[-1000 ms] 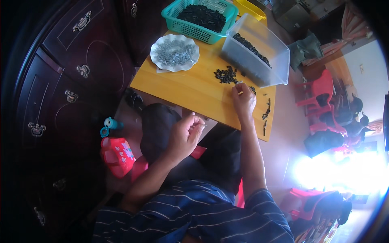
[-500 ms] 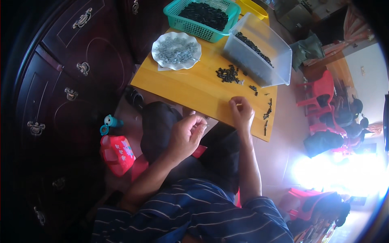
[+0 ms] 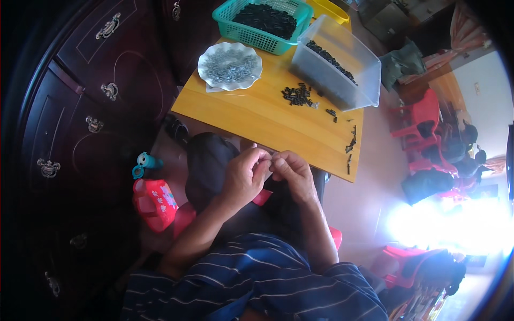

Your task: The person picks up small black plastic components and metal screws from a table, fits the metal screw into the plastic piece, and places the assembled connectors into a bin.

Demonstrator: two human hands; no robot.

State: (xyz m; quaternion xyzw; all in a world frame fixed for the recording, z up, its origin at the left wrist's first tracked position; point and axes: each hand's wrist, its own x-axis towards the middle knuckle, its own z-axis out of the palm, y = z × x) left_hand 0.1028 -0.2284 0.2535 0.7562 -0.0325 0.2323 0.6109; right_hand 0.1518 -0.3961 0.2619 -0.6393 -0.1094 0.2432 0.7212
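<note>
My left hand (image 3: 247, 175) and my right hand (image 3: 296, 175) meet fingertip to fingertip over my lap, just off the near edge of the wooden table (image 3: 235, 120). Both are closed in a pinch. What lies between the fingers is too small and too covered to name. On the table beyond them lies a loose heap of short black tube-like pieces (image 3: 297, 95). A wavy-edged white plate (image 3: 202, 68) holds many small silvery pieces (image 3: 231, 65). Along the right edge, several thin dark pieces (image 3: 350, 145) lie in a row.
A green basket (image 3: 251, 35) of black pieces stands at the back, beside a clear plastic bin (image 3: 369, 80) with more of them. Behind is a yellow container (image 3: 332, 10). Dark drawers (image 3: 80, 101) line the left. A red bag (image 3: 155, 206) and a teal bottle (image 3: 149, 160) are on the floor.
My right hand has come left and down from over the table to meet my left hand. The left hand stays nearly in place; the thin thing at its fingertips is now covered.
</note>
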